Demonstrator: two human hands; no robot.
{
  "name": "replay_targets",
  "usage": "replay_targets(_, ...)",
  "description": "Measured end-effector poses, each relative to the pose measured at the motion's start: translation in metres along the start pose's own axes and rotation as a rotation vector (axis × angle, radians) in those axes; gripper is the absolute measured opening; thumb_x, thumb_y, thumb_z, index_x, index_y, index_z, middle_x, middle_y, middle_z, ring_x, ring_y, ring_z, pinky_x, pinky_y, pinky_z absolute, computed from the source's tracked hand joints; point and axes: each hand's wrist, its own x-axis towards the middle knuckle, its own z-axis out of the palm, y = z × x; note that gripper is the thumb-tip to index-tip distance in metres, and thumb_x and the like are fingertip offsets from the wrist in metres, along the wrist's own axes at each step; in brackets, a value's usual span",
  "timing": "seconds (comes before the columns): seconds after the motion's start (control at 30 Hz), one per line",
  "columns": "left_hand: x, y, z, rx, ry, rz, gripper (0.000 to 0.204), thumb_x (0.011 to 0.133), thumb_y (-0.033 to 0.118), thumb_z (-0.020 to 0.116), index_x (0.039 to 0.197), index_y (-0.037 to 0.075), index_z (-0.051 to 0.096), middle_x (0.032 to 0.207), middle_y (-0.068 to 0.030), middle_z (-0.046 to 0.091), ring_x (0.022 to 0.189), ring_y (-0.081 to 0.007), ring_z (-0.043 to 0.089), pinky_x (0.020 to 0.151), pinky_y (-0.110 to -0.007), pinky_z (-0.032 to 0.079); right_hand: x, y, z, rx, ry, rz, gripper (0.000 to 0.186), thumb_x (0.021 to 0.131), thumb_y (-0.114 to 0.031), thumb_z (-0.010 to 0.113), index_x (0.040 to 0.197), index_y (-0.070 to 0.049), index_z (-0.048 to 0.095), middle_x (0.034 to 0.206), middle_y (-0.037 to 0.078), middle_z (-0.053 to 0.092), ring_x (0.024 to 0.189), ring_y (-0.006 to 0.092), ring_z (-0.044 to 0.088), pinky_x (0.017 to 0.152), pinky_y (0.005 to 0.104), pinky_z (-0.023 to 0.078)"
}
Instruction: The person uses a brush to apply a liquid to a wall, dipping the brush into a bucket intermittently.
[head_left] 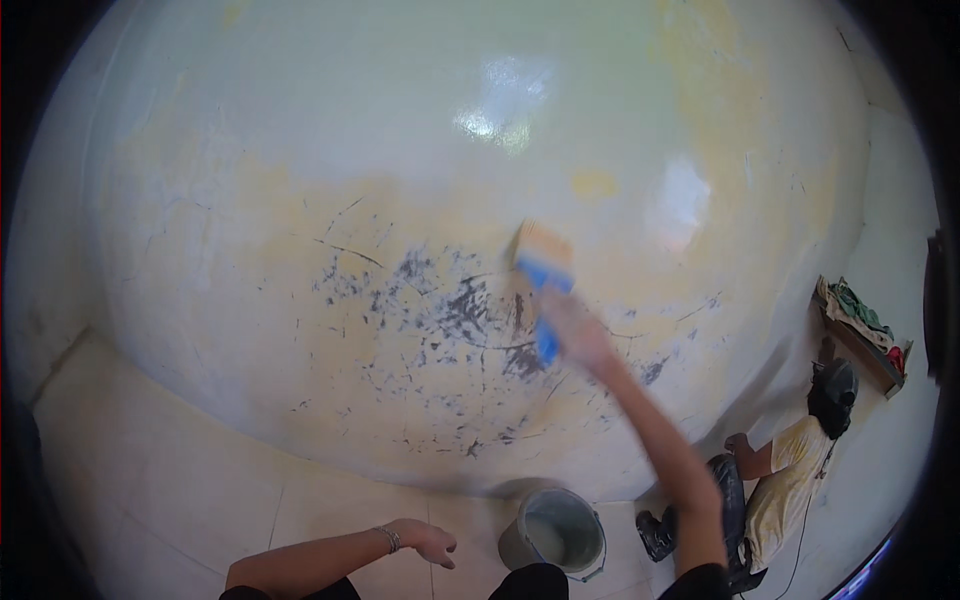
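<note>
Reading this as brushing the wall (400, 190), I've right hand (578, 328) clamped on the blue brush (545, 270), left hand (430, 541) loosely half-open; next stroke probably calls for even pressure.

On my feed the wall (330, 130) looks glossy up high; I read its scarred lower part as rough. The brush (546, 268) shows fibrous bristles (547, 243) and a plastic-looking handle (546, 343). I make out a matt plastic-looking bucket (514, 545), smooth floor tiles (345, 500) and crumpled cloth (855, 312).
</note>
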Motion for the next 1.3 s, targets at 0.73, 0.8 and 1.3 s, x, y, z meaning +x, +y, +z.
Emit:
replay_targets(0.73,0.012,-0.013,-0.007,0.012,0.052,-0.035,0.063,0.084,0.048,0.046,0.124,0.0,0.043,0.117,-0.0198,0.052,0.109,-0.0321,0.05,0.092,-0.04,0.039,0.035,0.119,-0.154,-0.023,0.956,-0.028,0.024,0.075,0.002,0.062,0.098,-0.003,0.063,0.082,0.012,0.064,0.064,0.021,0.061,0.06,0.0263,0.048)
replay_targets(0.8,0.013,-0.011,-0.007,0.042,0.062,-0.068,0.063,0.084,0.049,0.046,0.124,0.0,0.043,0.117,-0.0192,0.053,0.11,-0.0322,0.049,0.093,-0.039,0.039,0.029,0.125,-0.14,-0.04,0.93,0.027,0.027,0.075,0.002,0.063,0.101,-0.003,0.062,0.086,0.013,0.063,0.07,0.0227,0.062,0.063,0.0271,0.048)
replay_targets(1.3,-0.008,0.003,-0.008,0.034,0.027,-0.091,0.058,0.085,0.044,0.047,0.126,0.002,0.041,0.118,-0.0152,0.054,0.108,-0.0286,0.051,0.092,-0.037,0.04,-0.165,-0.123,0.119,0.951,0.363,0.663,0.033,0.077,-0.005,0.063,0.109,-0.003,0.055,0.105,0.013,0.058,0.087,0.0209,0.059,0.075,0.0304,0.051)
